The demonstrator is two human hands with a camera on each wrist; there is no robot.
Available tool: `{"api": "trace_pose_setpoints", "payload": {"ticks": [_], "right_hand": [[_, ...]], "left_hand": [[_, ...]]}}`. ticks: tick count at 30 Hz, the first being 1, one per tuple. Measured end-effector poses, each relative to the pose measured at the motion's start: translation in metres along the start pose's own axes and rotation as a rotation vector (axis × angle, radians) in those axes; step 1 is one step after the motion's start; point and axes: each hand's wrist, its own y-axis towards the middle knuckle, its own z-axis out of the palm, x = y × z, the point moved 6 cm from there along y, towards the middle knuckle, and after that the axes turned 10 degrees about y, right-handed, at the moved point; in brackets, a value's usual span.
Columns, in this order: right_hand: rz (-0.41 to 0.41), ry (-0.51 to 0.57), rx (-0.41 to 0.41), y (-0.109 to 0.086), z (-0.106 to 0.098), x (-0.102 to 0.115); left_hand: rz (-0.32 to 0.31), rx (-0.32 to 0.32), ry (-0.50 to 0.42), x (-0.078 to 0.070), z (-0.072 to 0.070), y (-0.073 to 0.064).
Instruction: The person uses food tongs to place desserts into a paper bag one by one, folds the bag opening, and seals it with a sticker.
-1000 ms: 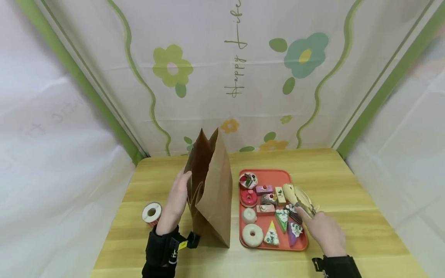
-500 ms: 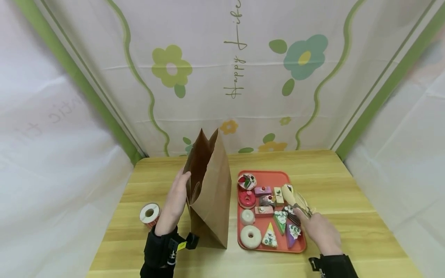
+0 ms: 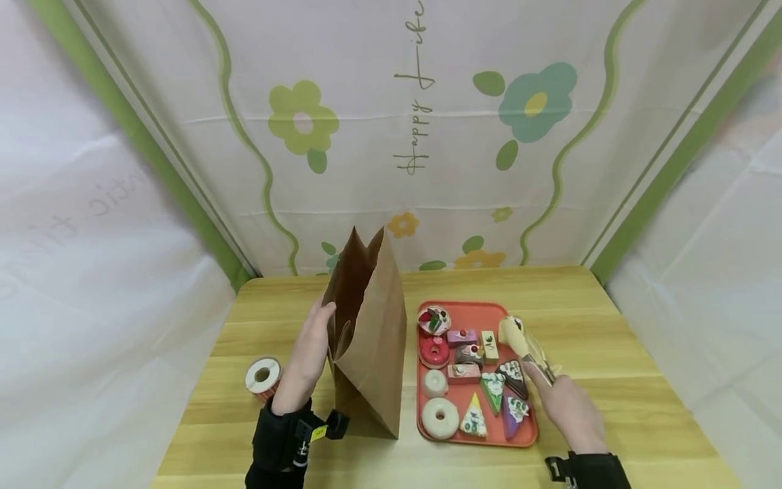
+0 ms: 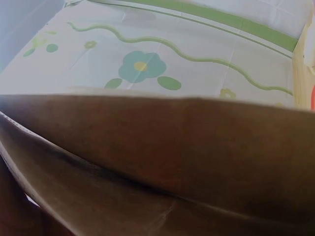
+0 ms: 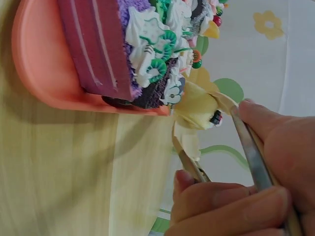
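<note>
My left hand (image 3: pixel 311 339) rests with straight fingers along the left side of an upright brown paper bag (image 3: pixel 381 346), thumb at its rim. The bag's mouth gapes, and its folded rim (image 4: pixel 182 142) fills the left wrist view. My right hand (image 3: pixel 571 411) grips tongs (image 3: pixel 540 367) with metal arms and cream tips. Between the tips is a small pale yellow cake (image 5: pixel 194 105) with a dark topping, at the tray's right edge; in the head view the tongs mostly hide it. The red tray (image 3: pixel 473 312) carries toy doughnuts and cakes, including a purple slice (image 5: pixel 98 49).
A roll of white stickers (image 3: pixel 264 377) stands left of my left hand. On the tray are a pink doughnut (image 3: pixel 434 351), a white doughnut (image 3: pixel 440 418) and several cake slices. A printed cloth (image 3: pixel 366 170) hangs behind the wooden table (image 3: pixel 574 299).
The tongs and the small cake have shifted slightly right and away from the neighbouring cakes, showing more of the dark slice. My left hand and the bag stay in place.
</note>
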Motion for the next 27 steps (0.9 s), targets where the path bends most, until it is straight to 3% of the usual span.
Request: {"api": "trace_pose_setpoints", "payload": {"ticks": [5, 19, 27], "right_hand": [[-0.032, 0.028, -0.059, 0.001, -0.011, 0.005], [-0.036, 0.059, -0.112, -0.013, -0.017, 0.007], [-0.052, 0.102, -0.149, -0.021, -0.027, 0.01]], "left_hand": [[0.012, 0.003, -0.007, -0.002, 0.0, 0.002], [0.016, 0.003, -0.009, -0.003, 0.003, -0.002], [0.079, 0.013, -0.058, -0.004, 0.009, 0.002]]}}
